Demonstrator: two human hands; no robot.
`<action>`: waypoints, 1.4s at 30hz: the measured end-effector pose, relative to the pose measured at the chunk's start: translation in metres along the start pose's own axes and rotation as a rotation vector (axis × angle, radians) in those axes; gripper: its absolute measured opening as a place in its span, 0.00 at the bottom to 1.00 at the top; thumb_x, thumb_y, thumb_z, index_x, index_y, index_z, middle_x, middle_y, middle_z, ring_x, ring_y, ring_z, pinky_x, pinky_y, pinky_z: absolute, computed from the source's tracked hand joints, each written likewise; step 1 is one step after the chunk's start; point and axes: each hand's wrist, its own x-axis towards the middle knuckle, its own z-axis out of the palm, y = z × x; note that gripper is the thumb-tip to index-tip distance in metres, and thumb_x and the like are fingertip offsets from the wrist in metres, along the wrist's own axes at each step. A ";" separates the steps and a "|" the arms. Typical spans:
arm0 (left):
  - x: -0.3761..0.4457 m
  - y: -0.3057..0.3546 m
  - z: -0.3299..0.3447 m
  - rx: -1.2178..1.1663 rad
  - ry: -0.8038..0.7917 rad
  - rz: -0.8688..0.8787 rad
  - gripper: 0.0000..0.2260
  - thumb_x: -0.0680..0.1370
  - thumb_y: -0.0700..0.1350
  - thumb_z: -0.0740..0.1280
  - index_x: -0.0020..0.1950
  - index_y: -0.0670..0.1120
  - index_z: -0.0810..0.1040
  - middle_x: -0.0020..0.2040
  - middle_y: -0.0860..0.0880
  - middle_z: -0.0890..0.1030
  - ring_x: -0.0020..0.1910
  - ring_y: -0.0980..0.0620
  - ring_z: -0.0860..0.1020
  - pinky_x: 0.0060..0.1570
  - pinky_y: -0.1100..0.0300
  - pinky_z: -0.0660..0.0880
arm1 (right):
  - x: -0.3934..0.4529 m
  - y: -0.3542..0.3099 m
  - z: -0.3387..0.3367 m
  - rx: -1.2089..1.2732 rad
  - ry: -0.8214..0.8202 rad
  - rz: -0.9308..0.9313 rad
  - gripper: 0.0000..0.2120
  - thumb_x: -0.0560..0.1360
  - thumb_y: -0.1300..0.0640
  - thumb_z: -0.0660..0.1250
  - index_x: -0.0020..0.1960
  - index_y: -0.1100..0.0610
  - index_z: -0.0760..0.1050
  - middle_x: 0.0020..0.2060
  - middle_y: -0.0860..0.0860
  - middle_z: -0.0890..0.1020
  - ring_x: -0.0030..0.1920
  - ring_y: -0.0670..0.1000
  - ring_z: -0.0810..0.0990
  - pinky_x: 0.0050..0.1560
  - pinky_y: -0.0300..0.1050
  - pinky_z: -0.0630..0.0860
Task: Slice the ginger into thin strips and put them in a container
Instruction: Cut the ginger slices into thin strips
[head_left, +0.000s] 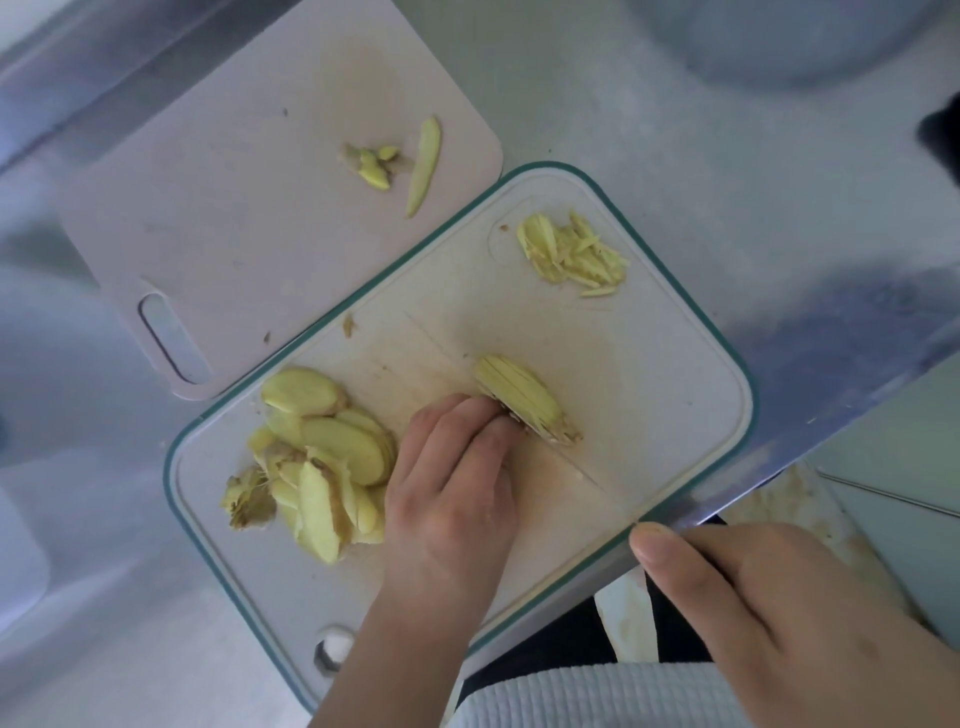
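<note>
A stack of ginger slices (524, 400), partly cut into strips, lies in the middle of the white cutting board with a teal rim (685, 426). My left hand (452, 493) holds its near end down with curled fingertips. My right hand (779, 597) grips a knife at the board's near right edge; the blade (587, 478) shows as a thin line edge-on, running across the board beside the stack. A pile of uncut ginger slices (332, 452) sits left of my left hand. Finished thin strips (571, 254) are heaped at the board's far right corner.
A pink cutting board (234, 218) lies to the far left, partly under the white one, with ginger scraps (374, 163) and one long sliver (423, 166). A grey bowl's rim (779, 47) shows at the top right. The metal counter's edge (852, 410) runs along the right.
</note>
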 end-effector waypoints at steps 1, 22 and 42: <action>-0.001 0.000 0.000 0.001 0.002 0.003 0.11 0.80 0.29 0.63 0.45 0.34 0.85 0.46 0.41 0.84 0.51 0.46 0.80 0.57 0.59 0.77 | -0.002 0.003 0.000 0.002 0.012 0.001 0.35 0.64 0.21 0.34 0.36 0.44 0.70 0.26 0.43 0.73 0.32 0.44 0.73 0.34 0.33 0.67; 0.000 0.002 -0.002 -0.016 0.002 0.000 0.14 0.82 0.32 0.61 0.46 0.34 0.86 0.46 0.42 0.84 0.49 0.47 0.80 0.53 0.57 0.79 | 0.000 0.003 0.005 0.002 -0.008 0.002 0.34 0.62 0.22 0.33 0.39 0.41 0.68 0.31 0.37 0.74 0.37 0.43 0.73 0.34 0.38 0.66; -0.002 0.000 -0.005 -0.036 0.001 0.001 0.04 0.77 0.30 0.71 0.45 0.33 0.85 0.47 0.41 0.84 0.51 0.47 0.81 0.56 0.59 0.78 | -0.003 0.005 0.008 0.015 0.022 -0.002 0.36 0.60 0.19 0.29 0.37 0.38 0.68 0.31 0.39 0.75 0.39 0.41 0.73 0.39 0.31 0.67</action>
